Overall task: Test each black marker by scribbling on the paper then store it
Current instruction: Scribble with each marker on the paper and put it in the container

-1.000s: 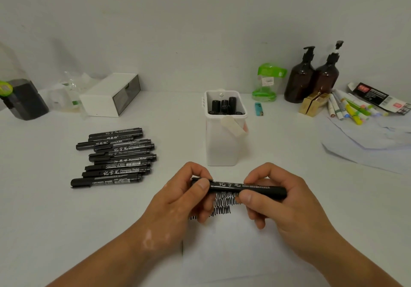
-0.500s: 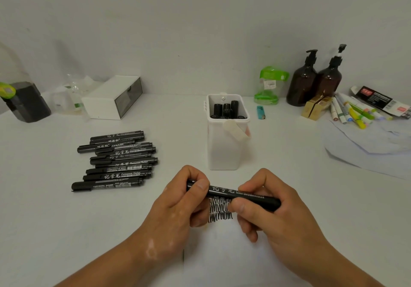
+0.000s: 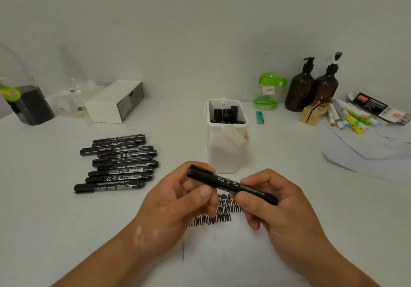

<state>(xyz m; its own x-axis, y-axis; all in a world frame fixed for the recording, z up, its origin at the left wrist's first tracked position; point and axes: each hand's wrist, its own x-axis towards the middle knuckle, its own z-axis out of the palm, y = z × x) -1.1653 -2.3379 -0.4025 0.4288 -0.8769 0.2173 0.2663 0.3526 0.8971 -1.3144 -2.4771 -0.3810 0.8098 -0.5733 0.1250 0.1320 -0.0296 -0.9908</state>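
**A:** What am I looking at from the head cam?

**B:** I'm seeing both hands holding one black marker (image 3: 231,184) just above the paper (image 3: 233,253). The left hand (image 3: 175,202) is pinching the cap end between thumb and fingers, and the right hand (image 3: 273,206) is gripping the barrel end. It's tilting down to the right.

**A:** Cap on or off?

**B:** Can't tell, the fingers are covering the seam. They're also hiding part of the scribbles (image 3: 220,211).

**A:** The rest?

**B:** A pile of markers (image 3: 117,164) is lying on the left of the table (image 3: 55,220), and a few are standing in the white container (image 3: 224,149) behind the hands. Their tips are buried inside, so I'm only seeing the ends.
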